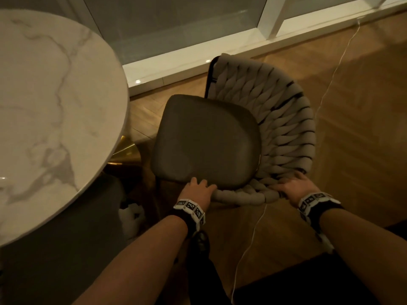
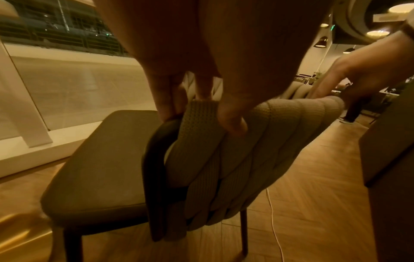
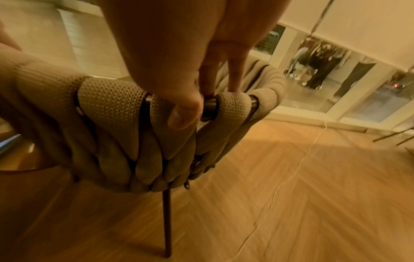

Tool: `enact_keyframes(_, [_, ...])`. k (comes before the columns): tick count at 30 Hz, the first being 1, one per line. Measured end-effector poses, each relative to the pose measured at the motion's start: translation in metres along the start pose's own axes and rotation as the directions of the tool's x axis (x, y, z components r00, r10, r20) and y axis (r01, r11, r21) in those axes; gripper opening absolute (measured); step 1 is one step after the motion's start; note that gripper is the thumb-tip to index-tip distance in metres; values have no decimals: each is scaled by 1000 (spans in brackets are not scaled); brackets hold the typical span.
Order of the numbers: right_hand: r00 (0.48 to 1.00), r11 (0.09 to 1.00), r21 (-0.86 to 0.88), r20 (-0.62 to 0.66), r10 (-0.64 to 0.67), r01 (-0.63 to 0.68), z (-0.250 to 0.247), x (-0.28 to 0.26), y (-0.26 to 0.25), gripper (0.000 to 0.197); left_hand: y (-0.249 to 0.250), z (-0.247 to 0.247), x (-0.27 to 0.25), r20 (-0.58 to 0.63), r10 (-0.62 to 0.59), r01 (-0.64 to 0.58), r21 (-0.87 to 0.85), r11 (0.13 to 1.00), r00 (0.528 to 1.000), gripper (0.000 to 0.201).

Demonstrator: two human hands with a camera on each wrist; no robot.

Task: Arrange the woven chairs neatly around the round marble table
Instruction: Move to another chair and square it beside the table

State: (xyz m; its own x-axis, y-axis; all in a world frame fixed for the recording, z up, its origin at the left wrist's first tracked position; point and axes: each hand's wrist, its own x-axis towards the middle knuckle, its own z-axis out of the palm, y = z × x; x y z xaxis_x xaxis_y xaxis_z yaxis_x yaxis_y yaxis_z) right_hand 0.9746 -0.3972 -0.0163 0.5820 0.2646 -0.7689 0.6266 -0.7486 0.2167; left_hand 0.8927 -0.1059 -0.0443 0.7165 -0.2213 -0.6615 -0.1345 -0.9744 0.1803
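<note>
— Worktop (image 1: 55, 95) at nine o'clock; woven chair (image 1: 207, 142) beside it, not tucked in?
— Yes, angled toward the window. Left hand (image 1: 198, 191) and right hand (image 1: 295, 188) both clasp its backrest rim; pushing in remains.

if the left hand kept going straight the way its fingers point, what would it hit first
The left hand, gripping the end of the chair's woven backrest, points across the seat cushion. Going straight on, it would probably slide over the cushion first; the white window frame lies beyond, though depth is unclear.
</note>
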Motion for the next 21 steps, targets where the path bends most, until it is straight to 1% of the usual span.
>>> enact_keyframes(3, [1000, 999, -36, 1, 0, 0, -24, 18, 17, 66, -2, -4, 6, -24, -18, 16, -52, 999, 1000, 52])
enact_keyframes(5, [1000, 998, -61, -31, 2, -4, -42, 30, 24, 64, -5, -9, 11, -43, -36, 32, -82, 996, 998, 54])
enact_keyframes(8, [990, 998, -60, -141, 15, -23, -65, 48, 27, 61, -15, -21, 22, -68, -111, 102, -124, 987, 991, 55])
enact_keyframes(10, [974, 998, 15, -220, 56, -54, -79, 60, 24, 59, -26, -29, 30, -82, -148, 131, -184, 974, 986, 52])
enact_keyframes(12, [947, 990, 112, -299, 115, -84, -91, 71, 8, 57, -40, -36, 36, -105, -186, 156, -244, 957, 977, 48])
enact_keyframes(13, [942, 986, 152, -314, 119, -74, -94, 75, -7, 58, -46, -38, 39, -106, -206, 171, -269, 948, 973, 46])
enact_keyframes(15, [949, 980, 196, -307, 66, -5, -95, 79, -43, 66, -57, -39, 42, -98, -252, 209, -323, 923, 963, 45])
enact_keyframes(17, [964, 979, 200, -264, 13, 42, -95, 83, -72, 71, -64, -38, 41, -84, -295, 239, -400, 885, 952, 45])
enact_keyframes(21, [969, 980, 195, -247, 1, 48, -102, 87, -83, 69, -68, -34, 36, -55, -323, 251, -514, 820, 945, 39])
